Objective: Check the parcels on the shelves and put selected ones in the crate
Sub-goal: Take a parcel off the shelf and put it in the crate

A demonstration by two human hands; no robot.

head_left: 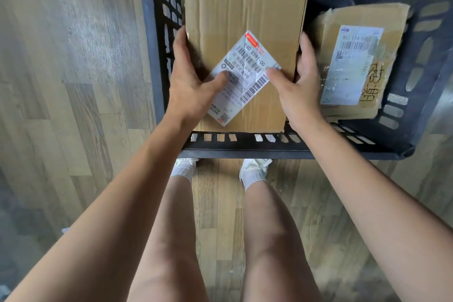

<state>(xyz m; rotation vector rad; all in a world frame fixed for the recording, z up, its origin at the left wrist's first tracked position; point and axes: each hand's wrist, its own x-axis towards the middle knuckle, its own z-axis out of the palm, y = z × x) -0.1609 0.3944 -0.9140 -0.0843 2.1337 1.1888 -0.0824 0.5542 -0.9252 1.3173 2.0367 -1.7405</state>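
- Two hands, left hand (193, 86) and right hand (297, 81), clamped on opposite sides of the cardboard box (245, 7) over the black crate (157, 32).
- Probably stiff, light; best gripped at side edges.
- Beside it, right: smaller taped parcel (353, 61).

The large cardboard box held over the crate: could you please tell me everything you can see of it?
The large cardboard box is plain brown corrugated card, long and closed, with black handwritten characters near its far end and a white barcoded shipping label stuck on askew. The left hand and right hand grip its sides, thumbs on the label. It sits over the left part of the dark crate.
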